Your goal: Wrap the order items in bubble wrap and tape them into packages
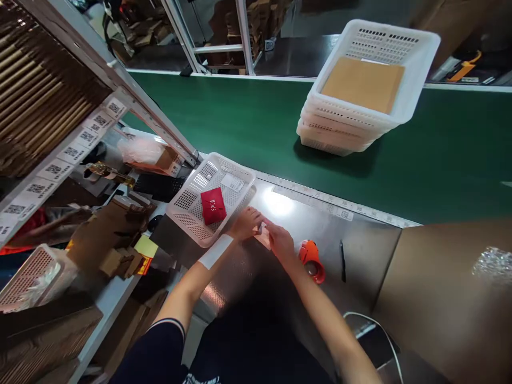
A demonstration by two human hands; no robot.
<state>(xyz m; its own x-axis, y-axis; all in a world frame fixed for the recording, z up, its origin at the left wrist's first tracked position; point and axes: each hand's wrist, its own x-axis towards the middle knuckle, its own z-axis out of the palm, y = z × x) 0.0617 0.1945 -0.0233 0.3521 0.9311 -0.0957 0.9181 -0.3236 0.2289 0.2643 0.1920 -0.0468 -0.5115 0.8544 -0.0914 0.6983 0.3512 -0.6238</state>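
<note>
My left hand (pixel 247 222) and my right hand (pixel 280 241) meet over the steel worktop (pixel 360 250), fingers curled together round a small pale item (pixel 262 233) that is mostly hidden between them. Just left of my left hand sits a white perforated basket (pixel 188 205) holding a red packet (pixel 213 206) and a white label (pixel 232 182). An orange tape dispenser (pixel 312 260) lies right beside my right wrist.
A black pen (pixel 342 260) lies right of the dispenser. A stack of white baskets (pixel 360 114) with a brown cardboard sheet stands on the green conveyor belt (pixel 240 117). Shelving with labelled cardboard (pixel 60 144) fills the left. A large brown box (pixel 448 304) stands at right.
</note>
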